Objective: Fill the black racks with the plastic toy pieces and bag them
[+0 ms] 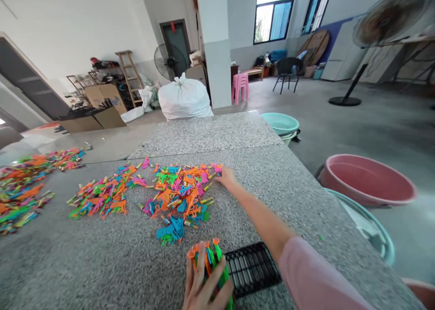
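Observation:
My left hand (205, 283) lies over a bunch of green and orange plastic sticks with round orange tips (216, 242), fingers wrapped over them. The bunch rests at the left end of a black slotted plastic tray (256, 267). Stretched forward, my right hand (227, 177) has its fingers closed at the right edge of a pile of small bright plastic toy pieces (186, 183), some pistol-shaped. A pink piece (216, 167) shows at its fingertips; the fingers partly hide what they grip. Blue pieces (171, 228) lie at the near side of that pile.
Further left on the speckled stone table (142, 255) lie a second pile (102, 194) and a larger pile (27, 183) of similar pieces. A white sack (185, 99) stands beyond the far edge. Right of the table are a pink tub (367, 178) and turquoise basins (280, 122).

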A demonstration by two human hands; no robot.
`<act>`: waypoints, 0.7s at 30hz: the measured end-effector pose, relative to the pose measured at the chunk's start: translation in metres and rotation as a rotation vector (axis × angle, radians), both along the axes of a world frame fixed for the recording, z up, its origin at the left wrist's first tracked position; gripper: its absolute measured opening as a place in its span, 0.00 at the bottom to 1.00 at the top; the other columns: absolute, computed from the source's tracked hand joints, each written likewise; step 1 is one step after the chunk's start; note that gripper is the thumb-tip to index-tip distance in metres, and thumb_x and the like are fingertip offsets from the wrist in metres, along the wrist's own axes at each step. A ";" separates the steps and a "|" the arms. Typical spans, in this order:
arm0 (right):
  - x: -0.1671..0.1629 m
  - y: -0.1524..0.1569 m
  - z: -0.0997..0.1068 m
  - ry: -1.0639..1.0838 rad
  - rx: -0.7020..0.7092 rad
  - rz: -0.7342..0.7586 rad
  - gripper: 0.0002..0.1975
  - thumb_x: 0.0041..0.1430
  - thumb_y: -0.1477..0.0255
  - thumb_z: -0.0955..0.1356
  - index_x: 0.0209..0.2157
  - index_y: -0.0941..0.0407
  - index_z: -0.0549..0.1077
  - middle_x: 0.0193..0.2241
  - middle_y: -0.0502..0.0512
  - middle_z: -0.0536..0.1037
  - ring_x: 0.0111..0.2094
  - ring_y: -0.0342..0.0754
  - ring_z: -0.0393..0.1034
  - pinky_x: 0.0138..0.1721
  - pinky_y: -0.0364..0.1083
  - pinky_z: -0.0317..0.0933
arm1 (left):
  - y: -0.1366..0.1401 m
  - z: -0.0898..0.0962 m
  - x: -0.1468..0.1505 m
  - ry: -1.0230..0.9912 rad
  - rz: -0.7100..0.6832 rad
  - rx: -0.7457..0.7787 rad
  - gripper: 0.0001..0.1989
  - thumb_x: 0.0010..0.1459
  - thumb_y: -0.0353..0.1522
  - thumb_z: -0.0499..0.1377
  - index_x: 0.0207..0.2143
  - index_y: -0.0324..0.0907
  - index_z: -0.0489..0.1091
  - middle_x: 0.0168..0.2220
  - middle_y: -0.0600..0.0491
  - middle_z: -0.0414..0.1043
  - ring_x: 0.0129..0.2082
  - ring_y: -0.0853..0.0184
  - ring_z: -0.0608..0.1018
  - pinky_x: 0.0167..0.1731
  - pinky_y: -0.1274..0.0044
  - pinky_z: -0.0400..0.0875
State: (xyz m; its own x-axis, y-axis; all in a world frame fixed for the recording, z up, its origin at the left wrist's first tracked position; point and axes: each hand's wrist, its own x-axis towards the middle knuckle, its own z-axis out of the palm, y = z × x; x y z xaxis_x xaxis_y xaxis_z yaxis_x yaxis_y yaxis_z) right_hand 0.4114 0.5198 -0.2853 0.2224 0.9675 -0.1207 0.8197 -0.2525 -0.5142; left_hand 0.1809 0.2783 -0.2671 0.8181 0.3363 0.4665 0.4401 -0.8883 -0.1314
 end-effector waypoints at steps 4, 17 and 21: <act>0.030 -0.005 -0.011 0.138 -0.104 0.028 0.02 0.54 0.76 0.70 0.29 0.60 0.74 0.23 0.54 0.76 0.33 0.50 0.76 0.35 0.42 0.66 | -0.003 -0.001 -0.001 -0.004 0.041 -0.095 0.15 0.54 0.41 0.65 0.41 0.43 0.74 0.59 0.49 0.66 0.69 0.39 0.39 0.66 0.52 0.30; 0.025 -0.208 -0.030 0.550 0.128 0.259 0.08 0.51 0.76 0.69 0.33 0.57 0.66 0.27 0.49 0.74 0.27 0.43 0.69 0.31 0.41 0.63 | -0.008 0.030 0.000 -0.110 0.051 -0.407 0.09 0.62 0.38 0.59 0.41 0.43 0.74 0.57 0.51 0.70 0.70 0.53 0.45 0.67 0.52 0.38; -0.009 -0.231 -0.029 0.480 0.231 0.313 0.10 0.49 0.80 0.70 0.35 0.57 0.68 0.32 0.51 0.77 0.33 0.44 0.72 0.37 0.42 0.62 | -0.006 0.031 -0.005 -0.018 0.057 -0.406 0.09 0.62 0.36 0.59 0.42 0.43 0.74 0.59 0.49 0.68 0.70 0.51 0.43 0.66 0.49 0.41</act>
